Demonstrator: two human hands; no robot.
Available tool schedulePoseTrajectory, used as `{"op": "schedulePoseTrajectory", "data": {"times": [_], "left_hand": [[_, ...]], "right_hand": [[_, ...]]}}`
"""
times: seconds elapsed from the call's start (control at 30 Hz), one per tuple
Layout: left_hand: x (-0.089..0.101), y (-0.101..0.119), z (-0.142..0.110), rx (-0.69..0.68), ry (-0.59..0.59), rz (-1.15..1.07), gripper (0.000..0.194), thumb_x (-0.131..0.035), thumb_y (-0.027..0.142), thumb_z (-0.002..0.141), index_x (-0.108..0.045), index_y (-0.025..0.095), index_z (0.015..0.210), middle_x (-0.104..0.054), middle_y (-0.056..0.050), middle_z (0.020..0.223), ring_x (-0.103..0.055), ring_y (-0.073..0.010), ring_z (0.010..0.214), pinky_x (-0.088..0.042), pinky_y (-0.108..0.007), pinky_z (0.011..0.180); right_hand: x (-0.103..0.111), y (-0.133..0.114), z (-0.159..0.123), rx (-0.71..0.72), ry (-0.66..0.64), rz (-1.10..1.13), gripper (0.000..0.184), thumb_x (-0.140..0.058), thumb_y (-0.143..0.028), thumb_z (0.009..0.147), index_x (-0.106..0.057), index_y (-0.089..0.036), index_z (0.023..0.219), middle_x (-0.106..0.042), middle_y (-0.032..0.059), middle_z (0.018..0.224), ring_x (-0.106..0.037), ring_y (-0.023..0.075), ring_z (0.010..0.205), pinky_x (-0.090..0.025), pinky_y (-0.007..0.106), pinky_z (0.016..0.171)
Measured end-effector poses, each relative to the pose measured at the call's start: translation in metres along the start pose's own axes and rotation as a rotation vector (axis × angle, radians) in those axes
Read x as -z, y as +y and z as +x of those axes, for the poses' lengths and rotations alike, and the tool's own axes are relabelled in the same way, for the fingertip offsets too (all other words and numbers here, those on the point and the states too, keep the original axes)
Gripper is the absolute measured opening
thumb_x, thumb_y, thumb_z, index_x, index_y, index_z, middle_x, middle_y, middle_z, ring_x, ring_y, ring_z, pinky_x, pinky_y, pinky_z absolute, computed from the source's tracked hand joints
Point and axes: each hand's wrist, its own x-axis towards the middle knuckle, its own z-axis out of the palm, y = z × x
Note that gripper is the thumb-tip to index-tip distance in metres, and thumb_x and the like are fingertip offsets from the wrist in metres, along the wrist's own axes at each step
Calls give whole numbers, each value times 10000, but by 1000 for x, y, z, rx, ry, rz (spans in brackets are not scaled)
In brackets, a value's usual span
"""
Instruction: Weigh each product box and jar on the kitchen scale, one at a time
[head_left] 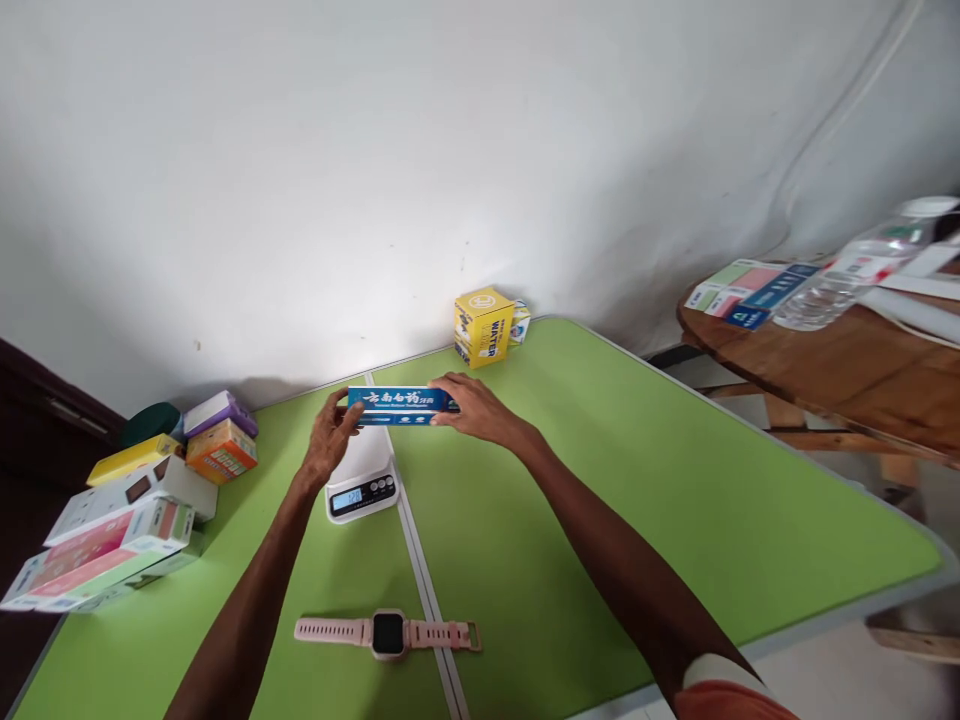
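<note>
both arms are reaching forward, the left hand [330,432] and right hand [474,408] facing each other, fingers and thumbs curling in a grip.

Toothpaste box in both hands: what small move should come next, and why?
I'd probably ease the toothpaste box slightly left, to centre it over the scale. The left hand and right hand hold its ends, and in this view it juts past the scale's right side. Whether it touches the scale, I can't tell.
</note>
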Motion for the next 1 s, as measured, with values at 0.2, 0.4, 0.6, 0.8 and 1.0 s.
{"op": "schedulePoseTrajectory", "data": {"times": [0.2, 0.4, 0.6, 0.8, 1.0], "left_hand": [[-145, 3, 33, 154, -270, -88, 766, -883, 604, 849, -583, 163, 1398, -795, -142, 1092, -781, -222, 854, -621, -353, 810], [-242, 3, 59, 169, -383, -29, 610, -782, 452, 989, -539, 157, 1464, -789, -176, 1228, -778, -229, 951, -611, -371, 886], [-270, 3, 86, 133, -368, 154, 581, -819, 412, 945, -578, 190, 1424, -809, -137, 1174, -769, -264, 1058, -605, -377, 911], [-278, 2, 106, -35, -303, 395, 359, -785, 277, 919, -669, 185, 1246, -797, -142, 1135, -759, -297, 1067, -587, -435, 988], [-290, 3, 113, -29, -312, 437, 193, -714, 239, 952, -678, 194, 1136, -778, -166, 1200, -708, -336, 1202, -542, -471, 1075]], "right_hand": [[66, 113, -46, -163, -31, -199, 489, -787, -212, 872, -708, -177, 1353, -747, 176, 1382, -660, 362, 1295, -498, 474, 1131], [99, 193, -58, -281, -96, -316, 519, -759, -196, 837, -705, -188, 1353, -749, 173, 1381, -644, 380, 1302, -503, 475, 1092], [101, 232, -39, -309, -131, -324, 548, -738, -177, 839, -706, -233, 1383, -711, 164, 1477, -603, 395, 1362, -516, 505, 1084], [96, 249, -14, -330, -142, -348, 553, -739, -143, 838, -718, -209, 1387, -711, 197, 1455, -598, 414, 1345, -544, 528, 1051], [96, 252, -1, -375, -184, -412, 555, -690, -108, 852, -719, -195, 1400, -715, 203, 1440, -585, 415, 1349, -547, 488, 1025]]}}
